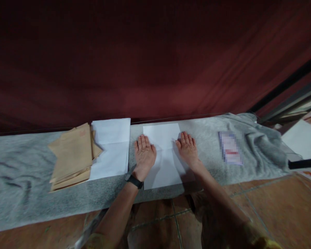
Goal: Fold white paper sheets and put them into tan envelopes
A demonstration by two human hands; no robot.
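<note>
A white sheet of paper (165, 167) with a crease across its middle lies flat in front of me. My left hand (145, 151) rests palm down over its left edge, fingers stretched out. Over the right edge lies my right hand (188, 147), also flat with its fingers extended. Neither hand grips anything. To the left of my left hand is a stack of white paper (112, 152), creased across. Several brown envelopes (73, 150) are piled loosely, partly covering that stack's left side.
Grey plush cloth (23, 176) covers the long narrow surface. A blurred-out printed item (231, 148) lies on it at the right. Dark red curtain (150, 69) hangs right behind. At far right are a dark metal frame (304, 163) and white sheet (304, 138). Tiled floor (272, 200) lies below.
</note>
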